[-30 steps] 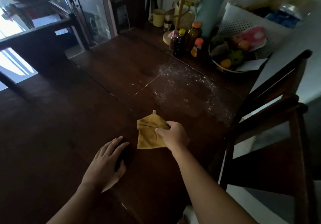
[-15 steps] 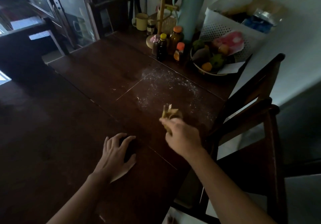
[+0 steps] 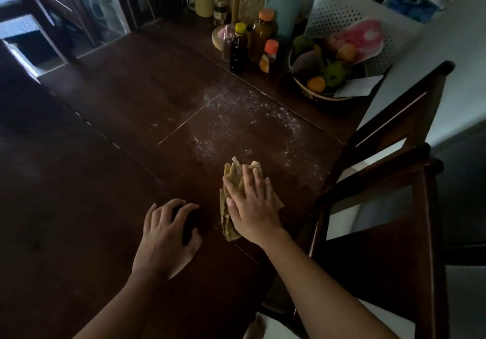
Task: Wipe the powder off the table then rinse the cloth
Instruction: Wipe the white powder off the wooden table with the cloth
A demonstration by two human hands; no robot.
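Beneath the right hand [image 3: 253,208], fingers [image 3: 247,181] spread flat, lies the crumpled mustard cloth [image 3: 229,173] beside powder [image 3: 249,114].

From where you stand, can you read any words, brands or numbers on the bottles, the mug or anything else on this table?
Nothing here can be read.
Tall orange-capped bottle: label too dark and blurred.
Small orange-capped bottle: label blurred.
Yellow-capped bottle: too dark to tell.
Mug: no print shows.
White paper: looks blank.

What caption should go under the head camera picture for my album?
Right hand presses a yellow cloth flat on the dark table, just short of the spilled powder.
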